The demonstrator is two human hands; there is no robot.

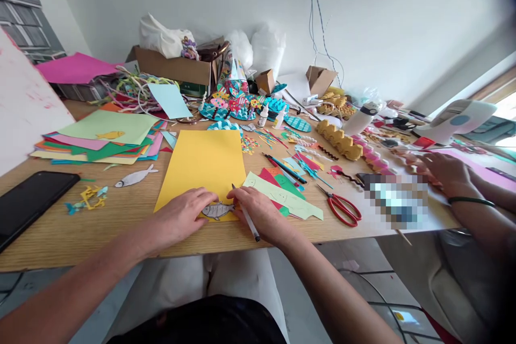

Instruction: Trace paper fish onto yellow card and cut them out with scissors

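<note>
A yellow sheet point(205, 164) lies on the wooden table before me, with a grey paper fish point(217, 210) flat on its near edge. My left hand point(183, 215) rests over the sheet's lower left, its fingertips at the fish's left end. At the fish's tail, my right hand point(260, 214) is closed round a pen point(250, 224), whose tip points up and away. Another grey paper fish point(136, 177) lies to the left of the sheet. A pale green strip with drawn outlines point(284, 195) lies beside my right hand.
Red-handled scissors point(344, 208) lie at right, near another person's hands point(447, 172). A black phone point(32, 201), yellow scraps point(94, 197) and stacked coloured paper point(100, 131) are at left. Glue bottles point(263, 116) stand behind; pens point(286, 168) lie right of the sheet.
</note>
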